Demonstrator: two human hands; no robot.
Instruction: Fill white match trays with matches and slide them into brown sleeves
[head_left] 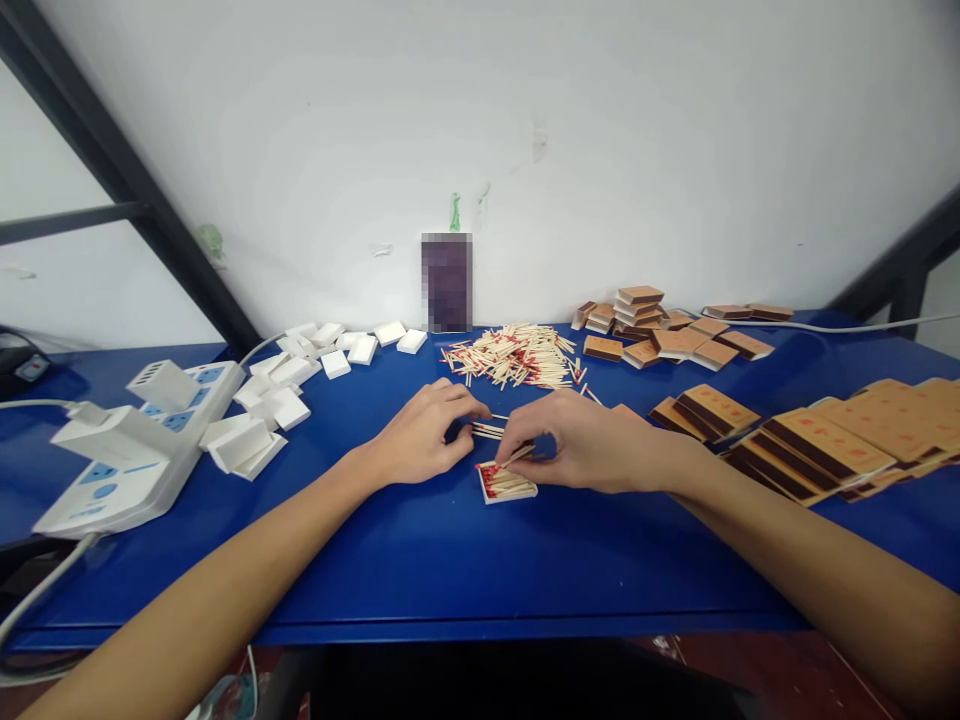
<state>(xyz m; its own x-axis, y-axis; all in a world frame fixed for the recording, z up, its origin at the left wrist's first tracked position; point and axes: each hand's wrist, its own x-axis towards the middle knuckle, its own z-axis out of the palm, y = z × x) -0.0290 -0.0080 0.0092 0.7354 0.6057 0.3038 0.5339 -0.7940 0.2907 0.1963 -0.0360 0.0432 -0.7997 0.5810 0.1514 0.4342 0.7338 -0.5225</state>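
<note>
Sitting just below the centre of the frame, the small white tray [511, 494] lies on the table, filled with red-headed matches [504, 483]. It looks like thin card: very light, fairly stiff but easily crushed, so it is best taken lightly by its side walls and kept level, or the contents could slide out. Each match should be stiff yet brittle, best pinched mid-stick, away from the head. The right hand [583, 440], over the tray's upper right, has thumb and forefinger closed together on a few sticks [519, 455]. Up and left of it, the left hand [424, 432] is loosely curled, thumb and forefinger a little apart beside several loose matches [487, 431]; whether it grips them is unclear. Farther out, a match heap [521, 355] lies above the centre, white trays [274, 385] cluster at left near a power strip [161, 440], and brown matchbox sleeves [832, 435] spread across the right on the blue table [420, 570].
</note>
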